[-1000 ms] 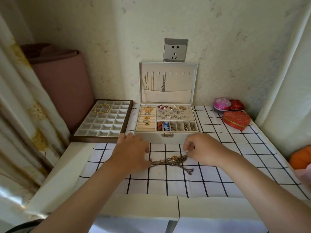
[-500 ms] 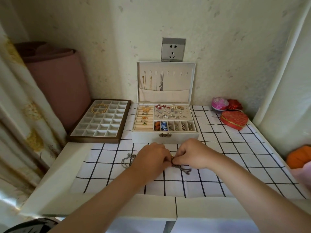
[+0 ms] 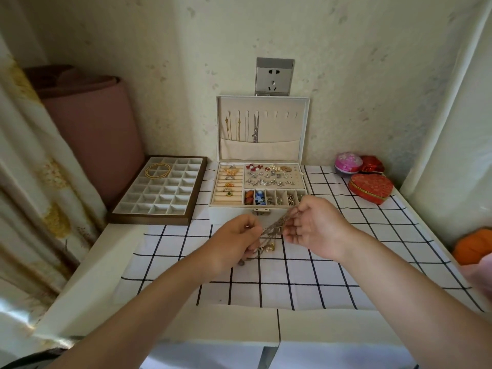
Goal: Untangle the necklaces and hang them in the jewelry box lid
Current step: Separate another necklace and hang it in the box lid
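Necklaces (image 3: 275, 225) slant between hands: left hand (image 3: 234, 243) fingers (image 3: 253, 227) pinch low end, right hand (image 3: 314, 230) pinches high end, nearer lid (image 3: 282, 129).

A grid tray (image 3: 159, 198) left, red heart box (image 3: 370, 187) right, socket (image 3: 275, 75) behind

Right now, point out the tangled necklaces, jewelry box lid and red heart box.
tangled necklaces (image 3: 275, 225): head view, taut chains.
jewelry box lid (image 3: 285, 129): head view, bare lining.
red heart box (image 3: 371, 186): head view, top.
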A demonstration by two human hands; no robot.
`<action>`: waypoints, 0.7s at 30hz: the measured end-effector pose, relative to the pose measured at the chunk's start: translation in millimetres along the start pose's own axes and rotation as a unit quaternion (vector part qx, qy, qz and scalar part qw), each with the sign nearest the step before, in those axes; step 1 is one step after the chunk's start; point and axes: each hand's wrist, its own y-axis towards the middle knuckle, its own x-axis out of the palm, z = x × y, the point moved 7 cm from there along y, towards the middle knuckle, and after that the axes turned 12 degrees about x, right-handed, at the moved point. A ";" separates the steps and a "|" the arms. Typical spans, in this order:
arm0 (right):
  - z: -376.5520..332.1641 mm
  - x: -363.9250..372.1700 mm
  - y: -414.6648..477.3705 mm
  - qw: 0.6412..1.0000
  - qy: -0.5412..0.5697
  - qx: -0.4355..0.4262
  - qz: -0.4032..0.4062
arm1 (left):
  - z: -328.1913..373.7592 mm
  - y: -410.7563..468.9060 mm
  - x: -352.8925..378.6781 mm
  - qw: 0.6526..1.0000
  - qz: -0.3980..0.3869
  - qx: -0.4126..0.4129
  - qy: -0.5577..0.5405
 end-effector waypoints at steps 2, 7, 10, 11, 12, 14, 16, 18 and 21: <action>-3.4 -2.4 0.0 0.996 0.083 -0.013 -0.007 | -0.5 -0.7 -3.4 0.999 -0.014 -0.010 0.040; -17.2 -15.0 -2.4 0.983 0.173 -0.054 -0.014 | 4.1 -5.2 -21.5 0.970 -0.036 0.023 0.240; -23.7 -15.7 -8.6 0.990 0.122 -0.059 -0.027 | 6.1 -6.7 -34.3 0.932 -0.048 0.035 0.358; -25.4 -14.9 -11.1 0.994 0.085 -0.061 -0.026 | 6.9 -6.0 -38.4 0.914 -0.053 0.035 0.400; -26.8 -13.3 -13.4 0.996 0.049 -0.064 -0.025 | 8.1 -5.7 -41.8 0.897 -0.059 0.035 0.436; -28.1 -11.6 -15.9 0.997 -0.008 -0.069 -0.023 | 8.9 -5.2 -46.4 0.872 -0.072 0.029 0.483; -28.1 -11.9 -17.1 0.993 -0.091 -0.076 0.000 | 6.7 -6.2 -48.5 0.872 -0.083 0.002 0.482; -26.5 -14.9 -16.9 0.961 -0.252 -0.090 0.063 | 4.0 -7.7 -50.2 0.872 -0.088 -0.026 0.481; -26.2 -23.6 -15.7 0.886 -0.419 -0.107 0.165 | 3.4 -7.5 -57.8 0.854 -0.086 -0.022 0.513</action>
